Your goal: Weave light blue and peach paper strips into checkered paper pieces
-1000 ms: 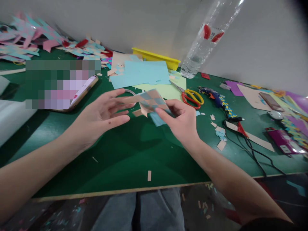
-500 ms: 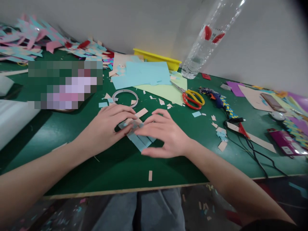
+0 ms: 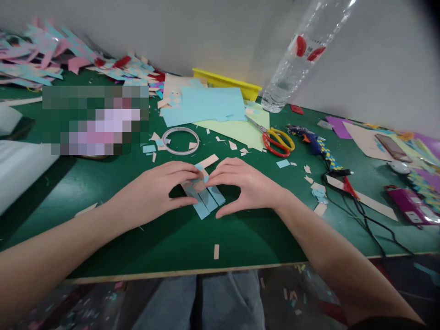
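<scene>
A small piece of woven blue and pale pink paper strips (image 3: pixel 207 200) lies on the green table, with separate blue strips at its near end. My left hand (image 3: pixel 165 187) rests at its left side, fingertips on the strips and thumb apart below them. From the right, my right hand (image 3: pixel 240 185) touches the upper part of the weave with its fingertips, its thumb spread away toward the table. Neither hand is closed round the paper. A pale pink strip (image 3: pixel 209 161) sticks out at the top. Behind the left hand lies a ring of tape (image 3: pixel 180 140).
Red and yellow scissors (image 3: pixel 277 141), blue sheets (image 3: pixel 213 104), a clear bottle (image 3: pixel 292 68) and a yellow tray (image 3: pixel 227 84) stand or lie farther back. A glue gun (image 3: pixel 311 141) and black cables are on the right. Paper scraps lie around.
My right hand's fingers have drawn together at the weave, and my left thumb has moved down onto the blue strips. More of the woven paper shows between the hands.
</scene>
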`<state>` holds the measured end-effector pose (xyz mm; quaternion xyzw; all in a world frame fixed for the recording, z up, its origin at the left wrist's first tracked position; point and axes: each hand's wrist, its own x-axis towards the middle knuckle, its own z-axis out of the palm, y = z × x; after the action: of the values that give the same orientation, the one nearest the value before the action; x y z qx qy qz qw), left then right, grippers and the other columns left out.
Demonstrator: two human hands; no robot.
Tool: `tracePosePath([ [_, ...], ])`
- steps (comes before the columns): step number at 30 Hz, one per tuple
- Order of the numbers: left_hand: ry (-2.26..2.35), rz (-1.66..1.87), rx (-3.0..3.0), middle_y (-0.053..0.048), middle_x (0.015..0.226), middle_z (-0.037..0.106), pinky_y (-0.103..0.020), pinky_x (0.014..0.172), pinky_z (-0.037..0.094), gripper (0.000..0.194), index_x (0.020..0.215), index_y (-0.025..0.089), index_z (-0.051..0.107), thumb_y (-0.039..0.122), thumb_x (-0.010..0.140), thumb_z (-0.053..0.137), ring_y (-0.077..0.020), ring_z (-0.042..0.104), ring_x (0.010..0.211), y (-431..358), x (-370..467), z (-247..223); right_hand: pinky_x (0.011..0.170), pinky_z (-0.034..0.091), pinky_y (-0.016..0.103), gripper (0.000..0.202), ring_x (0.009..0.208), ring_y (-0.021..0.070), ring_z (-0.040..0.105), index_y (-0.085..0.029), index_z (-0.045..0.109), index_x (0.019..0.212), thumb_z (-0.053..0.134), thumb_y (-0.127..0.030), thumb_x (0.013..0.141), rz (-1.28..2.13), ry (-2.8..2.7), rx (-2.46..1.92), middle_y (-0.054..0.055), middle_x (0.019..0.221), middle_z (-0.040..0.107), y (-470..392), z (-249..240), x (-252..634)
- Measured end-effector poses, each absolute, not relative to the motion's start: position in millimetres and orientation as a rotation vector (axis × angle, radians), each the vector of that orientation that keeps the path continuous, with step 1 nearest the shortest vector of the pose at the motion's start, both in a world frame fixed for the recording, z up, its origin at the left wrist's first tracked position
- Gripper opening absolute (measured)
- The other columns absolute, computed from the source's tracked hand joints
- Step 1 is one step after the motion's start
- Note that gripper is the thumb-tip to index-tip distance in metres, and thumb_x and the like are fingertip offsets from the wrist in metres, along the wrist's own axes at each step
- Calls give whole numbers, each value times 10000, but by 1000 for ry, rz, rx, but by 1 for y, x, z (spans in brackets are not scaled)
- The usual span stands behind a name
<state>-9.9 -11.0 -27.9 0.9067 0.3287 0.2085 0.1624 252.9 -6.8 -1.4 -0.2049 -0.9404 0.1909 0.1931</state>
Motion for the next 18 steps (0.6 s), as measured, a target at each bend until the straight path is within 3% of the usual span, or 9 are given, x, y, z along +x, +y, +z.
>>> tracePosePath([
  [7,824,512,2681,-112,1381,579,-464,1053,463,473,1280,206,592,541,961,494,-297,518,1286,-8,-12,-31,1007,385,393,414,1206,232,551,-189,623,1195,656,-461,884,382,-2761,-576,88,1232,670,-11,-1,250],
  [14,769,507,2667,-97,1398,565,-448,1076,450,391,1266,219,585,469,975,512,-271,512,1297,-8,-10,-29,953,408,376,225,1092,224,587,-179,660,974,495,-331,963,34,-2777,-471,59,1083,723,-18,-3,242],
  [18,760,523,2649,-92,1384,580,-461,1088,440,370,1256,222,601,441,965,536,-273,523,1289,-8,-10,-28,933,426,368,185,1061,213,597,-184,665,979,505,-273,952,-10,-2767,-442,51,1072,728,-18,-3,241],
])
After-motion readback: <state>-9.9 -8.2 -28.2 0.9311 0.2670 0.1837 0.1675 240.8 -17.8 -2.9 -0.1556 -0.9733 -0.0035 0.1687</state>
